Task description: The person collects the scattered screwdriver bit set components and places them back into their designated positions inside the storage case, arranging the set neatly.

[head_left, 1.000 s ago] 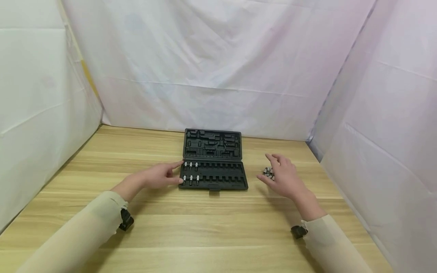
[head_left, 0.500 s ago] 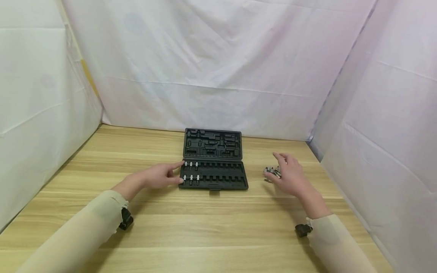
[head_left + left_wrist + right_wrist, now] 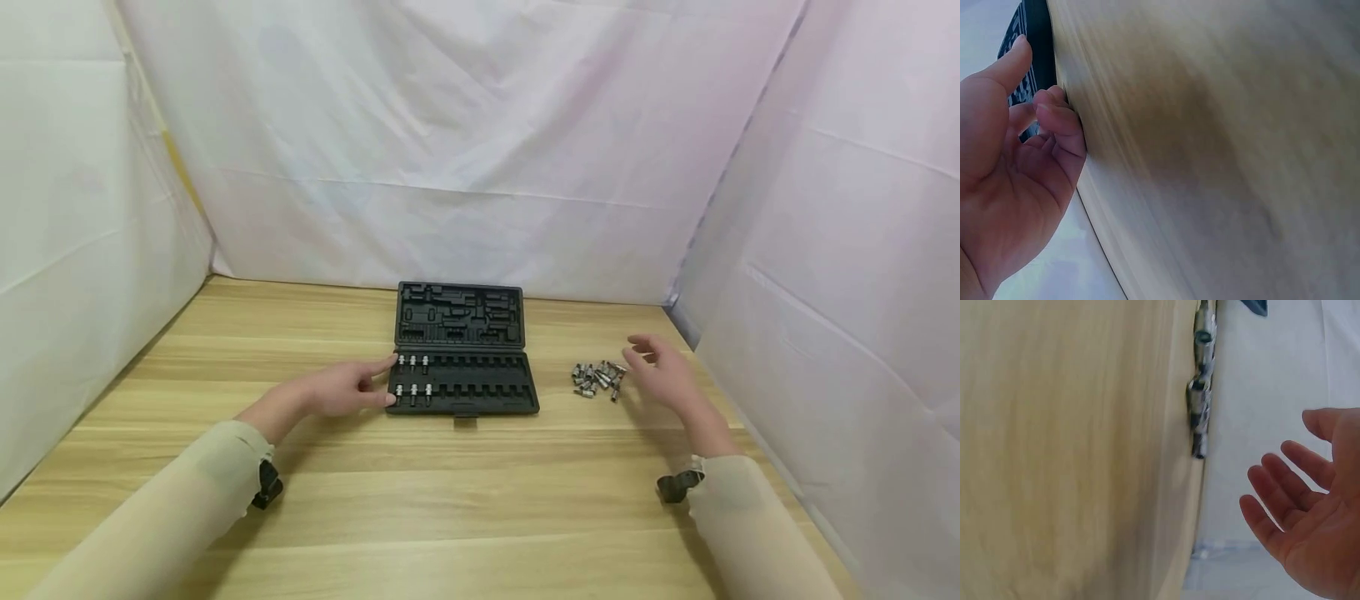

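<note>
An open black socket case (image 3: 463, 400) lies on the table in the head view. Bit sockets with silver heads and dark tips stand in its left slots, three in the back row (image 3: 412, 363) and three in the front row (image 3: 414, 393). My left hand (image 3: 341, 389) touches the case's left edge, index finger near the hinge and thumb at the front corner. In the left wrist view its other fingers bend loosely beside the case. To the right of the case lies a pile of loose bit sockets (image 3: 600, 379). My right hand (image 3: 663, 377), holding nothing, hovers just right of the pile, fingers relaxed.
The case's lid (image 3: 459, 315), with moulded recesses, lies back toward the rear white curtain (image 3: 450, 150). White sheeting (image 3: 840, 250) also walls both sides of the wooden table (image 3: 450, 500). Dark wrist cameras (image 3: 678, 486) sit at the sleeve cuffs.
My right hand has moved right, from over the pile to beside it, uncovering the loose bit sockets. They lie more spread out. My left hand stays at the case; the head view has shifted slightly.
</note>
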The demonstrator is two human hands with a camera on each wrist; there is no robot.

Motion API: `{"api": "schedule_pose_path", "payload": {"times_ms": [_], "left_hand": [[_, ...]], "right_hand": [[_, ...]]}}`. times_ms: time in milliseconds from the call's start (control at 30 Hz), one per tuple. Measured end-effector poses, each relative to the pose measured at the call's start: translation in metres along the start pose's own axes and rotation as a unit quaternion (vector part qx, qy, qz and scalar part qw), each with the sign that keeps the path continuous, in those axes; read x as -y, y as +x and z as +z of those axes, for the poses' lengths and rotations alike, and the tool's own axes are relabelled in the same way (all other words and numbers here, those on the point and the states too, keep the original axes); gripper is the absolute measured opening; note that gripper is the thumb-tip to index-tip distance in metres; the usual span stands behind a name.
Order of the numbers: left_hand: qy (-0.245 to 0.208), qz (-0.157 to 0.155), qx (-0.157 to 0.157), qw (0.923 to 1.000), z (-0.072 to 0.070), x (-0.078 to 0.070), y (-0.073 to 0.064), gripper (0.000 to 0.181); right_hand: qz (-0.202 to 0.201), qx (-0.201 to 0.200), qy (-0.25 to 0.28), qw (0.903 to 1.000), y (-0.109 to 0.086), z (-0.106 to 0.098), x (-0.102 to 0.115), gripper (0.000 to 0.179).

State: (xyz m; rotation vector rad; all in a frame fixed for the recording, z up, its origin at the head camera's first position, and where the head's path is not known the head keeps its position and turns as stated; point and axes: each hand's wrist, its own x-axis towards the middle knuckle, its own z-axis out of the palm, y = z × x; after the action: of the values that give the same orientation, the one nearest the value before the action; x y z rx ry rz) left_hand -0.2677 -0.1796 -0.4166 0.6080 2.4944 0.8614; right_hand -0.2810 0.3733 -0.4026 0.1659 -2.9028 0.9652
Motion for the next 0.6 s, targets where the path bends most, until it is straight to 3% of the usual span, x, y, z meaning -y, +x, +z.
{"api": "schedule_pose_path", "payload": {"times_ms": [100, 400, 600], "left_hand": [[0.004, 0.0, -0.002, 1.0, 0.0, 0.001, 0.001, 0.089], [0.02, -0.004, -0.001, 0.9998, 0.001, 0.001, 0.0, 0.09], [0.008, 0.0, 0.0, 1.0, -0.001, 0.001, 0.002, 0.09]], "right_hand": [[0.013, -0.002, 0.01, 0.9999, 0.001, -0.004, -0.012, 0.057], [0.062, 0.056, 0.117, 0.9896, 0.008, -0.011, -0.031, 0.056], [0.074, 0.061, 0.127, 0.9873, 0.017, -0.011, -0.039, 0.056]]}}
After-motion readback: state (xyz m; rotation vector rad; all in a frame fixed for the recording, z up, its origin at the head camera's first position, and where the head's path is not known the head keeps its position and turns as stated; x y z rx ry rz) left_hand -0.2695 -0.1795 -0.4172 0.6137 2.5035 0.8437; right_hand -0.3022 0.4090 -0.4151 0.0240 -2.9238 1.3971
